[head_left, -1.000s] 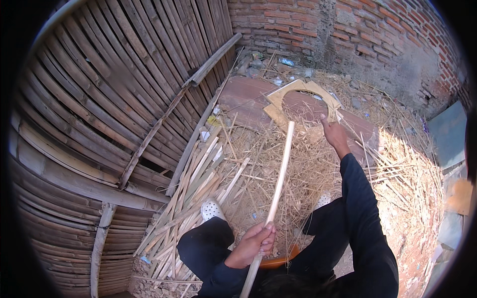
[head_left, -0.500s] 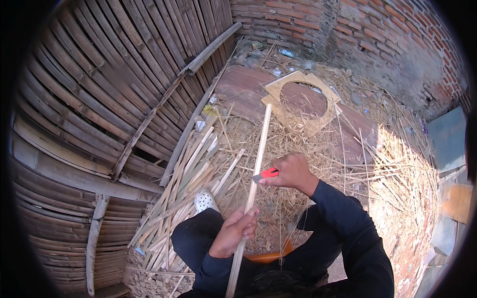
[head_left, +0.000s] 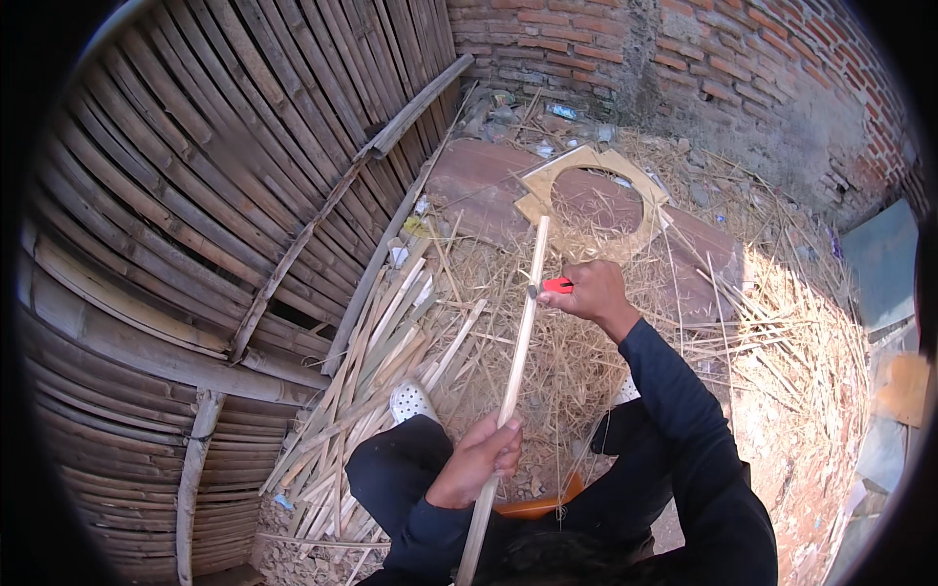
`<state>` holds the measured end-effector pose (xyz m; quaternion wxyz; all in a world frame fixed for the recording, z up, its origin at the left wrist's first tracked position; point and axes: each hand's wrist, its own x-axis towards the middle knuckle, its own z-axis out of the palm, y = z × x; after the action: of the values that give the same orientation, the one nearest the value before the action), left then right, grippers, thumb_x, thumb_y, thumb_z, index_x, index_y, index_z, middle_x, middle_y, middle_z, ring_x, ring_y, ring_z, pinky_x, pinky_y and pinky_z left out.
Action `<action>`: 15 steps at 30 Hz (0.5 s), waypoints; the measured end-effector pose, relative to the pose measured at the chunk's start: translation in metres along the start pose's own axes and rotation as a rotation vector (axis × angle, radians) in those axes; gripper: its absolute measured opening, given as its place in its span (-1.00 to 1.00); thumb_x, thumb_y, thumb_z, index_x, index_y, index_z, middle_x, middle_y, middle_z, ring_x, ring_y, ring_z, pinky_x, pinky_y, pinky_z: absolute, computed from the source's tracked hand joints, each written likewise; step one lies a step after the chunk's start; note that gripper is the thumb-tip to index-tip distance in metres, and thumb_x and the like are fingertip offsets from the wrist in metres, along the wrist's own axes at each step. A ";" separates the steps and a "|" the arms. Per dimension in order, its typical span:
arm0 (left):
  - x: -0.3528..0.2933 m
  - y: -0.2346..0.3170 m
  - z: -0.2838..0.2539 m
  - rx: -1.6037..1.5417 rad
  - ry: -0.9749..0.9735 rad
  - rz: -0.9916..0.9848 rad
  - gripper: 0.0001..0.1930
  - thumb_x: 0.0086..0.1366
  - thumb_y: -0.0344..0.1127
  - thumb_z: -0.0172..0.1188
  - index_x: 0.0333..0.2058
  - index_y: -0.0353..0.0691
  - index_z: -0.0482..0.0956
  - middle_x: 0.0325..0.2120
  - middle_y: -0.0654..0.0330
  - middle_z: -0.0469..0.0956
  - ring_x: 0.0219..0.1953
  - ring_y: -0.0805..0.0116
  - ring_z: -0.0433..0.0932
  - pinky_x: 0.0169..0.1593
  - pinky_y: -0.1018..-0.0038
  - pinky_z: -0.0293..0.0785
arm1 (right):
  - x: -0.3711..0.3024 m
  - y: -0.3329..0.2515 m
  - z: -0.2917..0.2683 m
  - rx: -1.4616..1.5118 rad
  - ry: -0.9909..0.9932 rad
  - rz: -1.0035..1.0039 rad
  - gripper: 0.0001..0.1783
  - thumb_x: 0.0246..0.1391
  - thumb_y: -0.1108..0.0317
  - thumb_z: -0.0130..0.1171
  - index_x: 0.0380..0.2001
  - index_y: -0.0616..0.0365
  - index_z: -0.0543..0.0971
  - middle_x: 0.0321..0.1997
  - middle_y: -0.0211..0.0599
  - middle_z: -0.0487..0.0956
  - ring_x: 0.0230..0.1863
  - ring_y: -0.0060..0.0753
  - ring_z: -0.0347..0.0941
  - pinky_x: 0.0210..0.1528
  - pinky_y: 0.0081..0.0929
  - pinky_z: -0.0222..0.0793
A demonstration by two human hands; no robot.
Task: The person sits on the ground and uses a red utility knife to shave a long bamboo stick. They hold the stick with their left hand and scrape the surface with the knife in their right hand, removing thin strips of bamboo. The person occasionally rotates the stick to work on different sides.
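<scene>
Pale strip (head_left: pixel 521 356): long, skinny wood or bamboo (can't tell which), slanting up from the lower edge between the knees, far end showing right by the tan board
Left hand (head_left: pixel 479 461): wrapped snugly around the nearer part of the strip
Right hand (head_left: pixel 598 291): fist clamped on a red tool (head_left: pixel 559 285), most of its handle buried in the fingers
Tool end: grey bit up against the strip's upper half, thin sliver sticking out just there
Tan board (head_left: pixel 539 186): big round hole in it, lying on a reddish-brown slab (head_left: pixel 479 186)
Floor mess: straw-coloured shavings (head_left: pixel 576 361) everywhere, plus loose strips (head_left: pixel 366 391) piled left, beside a white clog (head_left: pixel 411 403)
Walls: bamboo slats (head_left: pixel 195 176) left, brick (head_left: pixel 557 44) at the back
</scene>
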<state>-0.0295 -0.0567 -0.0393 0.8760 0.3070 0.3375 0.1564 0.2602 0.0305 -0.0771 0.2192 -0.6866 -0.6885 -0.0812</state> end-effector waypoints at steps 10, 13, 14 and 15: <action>0.002 -0.048 0.000 -0.017 -0.238 -0.177 -0.81 0.45 -0.22 -0.16 -0.33 -0.17 0.29 -0.63 0.41 0.13 -0.70 0.64 0.07 -0.60 0.66 0.06 | 0.004 0.134 0.002 0.150 -0.030 0.833 0.00 0.01 -0.53 -0.30 -0.63 0.36 0.58 -0.53 0.21 0.54 -0.38 0.19 0.53 -0.29 -0.04 0.36; 0.003 -0.028 -0.018 -0.109 -0.018 -0.106 -0.79 0.45 -0.21 -0.17 -0.30 -0.20 0.31 -0.63 0.39 0.15 -0.70 0.64 0.09 -0.60 0.67 0.09 | 0.007 0.089 -0.022 0.180 -0.234 0.672 -0.05 0.00 -0.52 -0.23 -0.65 0.30 0.57 -0.63 0.07 0.52 -0.49 0.08 0.51 -0.42 -0.11 0.35; 0.004 -0.023 -0.018 -0.129 -0.013 -0.073 -0.79 0.45 -0.22 -0.17 -0.28 -0.22 0.32 -0.63 0.38 0.16 -0.70 0.64 0.09 -0.60 0.67 0.09 | 0.009 0.064 -0.030 0.204 -0.290 0.571 -0.08 -0.01 -0.51 -0.18 -0.67 0.27 0.57 -0.69 0.01 0.49 -0.54 0.03 0.50 -0.48 -0.14 0.33; 0.002 -0.017 -0.017 -0.141 -0.008 -0.047 -0.79 0.45 -0.22 -0.17 -0.26 -0.24 0.33 -0.63 0.38 0.17 -0.70 0.64 0.10 -0.60 0.67 0.10 | 0.005 0.038 -0.034 0.229 -0.300 0.432 -0.12 -0.03 -0.50 -0.13 -0.70 0.23 0.56 -0.74 -0.04 0.46 -0.58 -0.01 0.48 -0.51 -0.16 0.31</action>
<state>-0.0383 -0.0613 -0.0616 0.9001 0.2373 0.3294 0.1581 0.3045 0.0230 -0.0515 0.2033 -0.7925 -0.5556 0.1481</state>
